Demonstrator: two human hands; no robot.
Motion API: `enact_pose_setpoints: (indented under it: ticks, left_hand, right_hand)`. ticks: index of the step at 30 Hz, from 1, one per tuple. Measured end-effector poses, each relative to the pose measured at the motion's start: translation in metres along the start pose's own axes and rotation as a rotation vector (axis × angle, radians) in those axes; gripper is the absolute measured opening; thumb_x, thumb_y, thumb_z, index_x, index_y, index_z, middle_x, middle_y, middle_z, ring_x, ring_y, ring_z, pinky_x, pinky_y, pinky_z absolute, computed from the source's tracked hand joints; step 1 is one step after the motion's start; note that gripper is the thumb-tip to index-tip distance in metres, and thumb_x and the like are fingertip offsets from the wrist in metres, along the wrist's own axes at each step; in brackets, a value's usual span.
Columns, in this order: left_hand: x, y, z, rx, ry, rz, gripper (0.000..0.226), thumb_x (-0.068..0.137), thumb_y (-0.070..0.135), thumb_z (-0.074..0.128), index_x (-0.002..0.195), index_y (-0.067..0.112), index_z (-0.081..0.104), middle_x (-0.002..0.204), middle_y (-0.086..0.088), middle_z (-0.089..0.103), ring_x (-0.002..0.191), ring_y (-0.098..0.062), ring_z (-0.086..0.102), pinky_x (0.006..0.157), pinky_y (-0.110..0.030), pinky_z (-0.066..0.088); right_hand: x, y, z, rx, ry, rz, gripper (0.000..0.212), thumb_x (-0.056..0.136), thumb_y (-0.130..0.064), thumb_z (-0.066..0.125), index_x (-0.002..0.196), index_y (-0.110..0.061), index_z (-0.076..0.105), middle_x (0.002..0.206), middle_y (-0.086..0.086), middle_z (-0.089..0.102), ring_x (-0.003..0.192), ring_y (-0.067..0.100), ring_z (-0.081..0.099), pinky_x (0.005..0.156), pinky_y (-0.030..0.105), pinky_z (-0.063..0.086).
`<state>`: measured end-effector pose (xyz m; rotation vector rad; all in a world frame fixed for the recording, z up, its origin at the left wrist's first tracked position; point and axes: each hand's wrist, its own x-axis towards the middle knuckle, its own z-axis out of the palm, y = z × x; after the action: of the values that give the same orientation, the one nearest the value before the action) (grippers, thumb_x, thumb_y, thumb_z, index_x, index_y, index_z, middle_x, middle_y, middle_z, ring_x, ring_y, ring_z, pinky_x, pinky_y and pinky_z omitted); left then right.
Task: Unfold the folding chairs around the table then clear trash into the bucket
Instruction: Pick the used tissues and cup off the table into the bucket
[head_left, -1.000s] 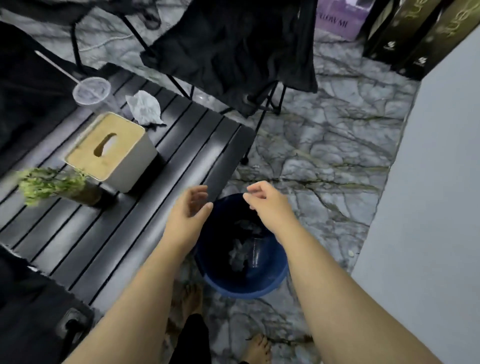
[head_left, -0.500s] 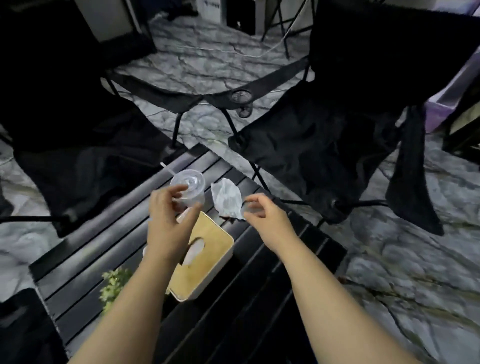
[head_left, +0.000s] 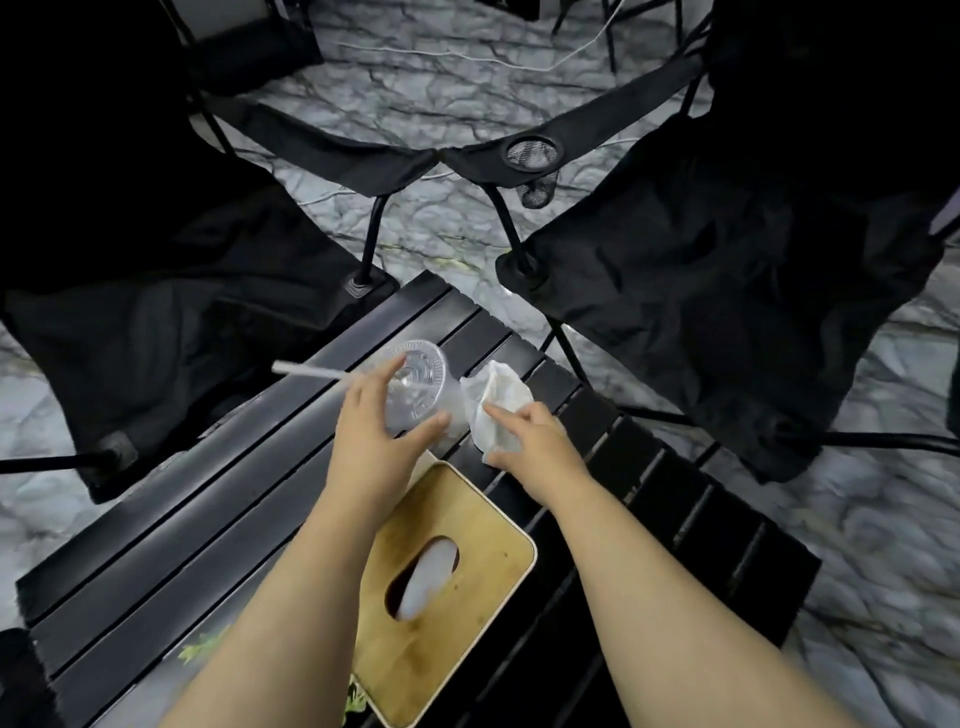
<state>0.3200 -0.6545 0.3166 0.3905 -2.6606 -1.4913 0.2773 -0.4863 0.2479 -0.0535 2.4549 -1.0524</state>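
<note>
1. Cup (head_left: 415, 387), clear plastic with lid and straw (head_left: 311, 371), at the far end of the worktop (head_left: 208, 519); tissue (head_left: 498, 410) crumpled just right of it, touching or nearly so.
2. Left hand (head_left: 376, 441) curled around the cup, fingers on its left side, thumb on its near side; looks gripped, lift not certain. Right hand (head_left: 535, 447) pinching the tissue's near edge.
3. Chairs (head_left: 727, 291) at the far side stand unfolded; judged to be in the trash-clearing step, picking up two pieces at once.
4. Next: lift both and carry to the bucket, which is out of view, so a turn is needed first.
5. Tissue box (head_left: 452, 587) directly below the forearms, plant (head_left: 202, 647) at the near edge; arms must clear both. Long straw could catch on withdrawal; thin cup may buckle if squeezed.
</note>
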Motion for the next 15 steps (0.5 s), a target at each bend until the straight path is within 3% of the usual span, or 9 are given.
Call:
enact_pose_setpoints:
  ticks: [2, 4, 7, 11, 15]
  left_hand:
    - [0.001, -0.003, 0.003, 0.050, 0.003, -0.026, 0.055, 0.079, 0.033, 0.070, 0.129, 0.036, 0.046, 0.128, 0.008, 0.039, 0.132, -0.017, 0.034, 0.105, -0.034, 0.033]
    - [0.003, -0.007, 0.004, 0.090, 0.004, -0.072, 0.052, 0.079, 0.038, 0.069, 0.127, 0.036, 0.050, 0.134, 0.004, 0.039, 0.135, -0.021, 0.029, 0.110, -0.041, 0.031]
    - [0.009, -0.008, 0.005, 0.063, -0.004, -0.129, 0.056, 0.077, 0.042, 0.069, 0.129, 0.040, 0.046, 0.141, 0.002, 0.038, 0.136, -0.021, 0.031, 0.109, -0.047, 0.034]
    - [0.018, -0.003, 0.011, -0.026, -0.051, -0.135, 0.059, 0.079, 0.035, 0.070, 0.133, 0.037, 0.044, 0.140, 0.005, 0.043, 0.130, -0.015, 0.039, 0.098, -0.033, 0.038]
    - [0.023, -0.003, 0.016, -0.067, -0.048, -0.125, 0.055, 0.082, 0.029, 0.067, 0.132, 0.036, 0.045, 0.139, 0.003, 0.045, 0.128, -0.014, 0.041, 0.096, -0.030, 0.036]
  right_hand:
    - [0.001, 0.008, 0.010, -0.035, 0.058, -0.010, 0.055, 0.087, -0.010, 0.060, 0.134, -0.035, 0.046, 0.116, -0.003, 0.040, 0.106, 0.014, 0.040, 0.101, 0.032, 0.039]
    - [0.000, 0.012, 0.015, -0.037, 0.112, -0.025, 0.057, 0.088, -0.006, 0.058, 0.136, -0.032, 0.044, 0.118, 0.000, 0.045, 0.109, 0.017, 0.044, 0.096, 0.030, 0.041]
    - [0.000, 0.010, 0.012, 0.035, 0.126, -0.036, 0.074, 0.087, -0.003, 0.056, 0.141, -0.044, 0.027, 0.112, 0.000, 0.048, 0.107, 0.019, 0.048, 0.095, 0.037, 0.045]
    - [0.001, -0.001, 0.004, 0.077, 0.056, -0.062, 0.084, 0.089, 0.001, 0.047, 0.139, -0.057, 0.013, 0.094, -0.008, 0.035, 0.088, 0.013, 0.044, 0.093, 0.034, 0.046]
    - [0.006, -0.009, 0.003, 0.144, 0.038, -0.075, 0.084, 0.090, -0.002, 0.052, 0.136, -0.061, 0.014, 0.076, -0.011, 0.032, 0.070, 0.006, 0.040, 0.084, 0.027, 0.044]
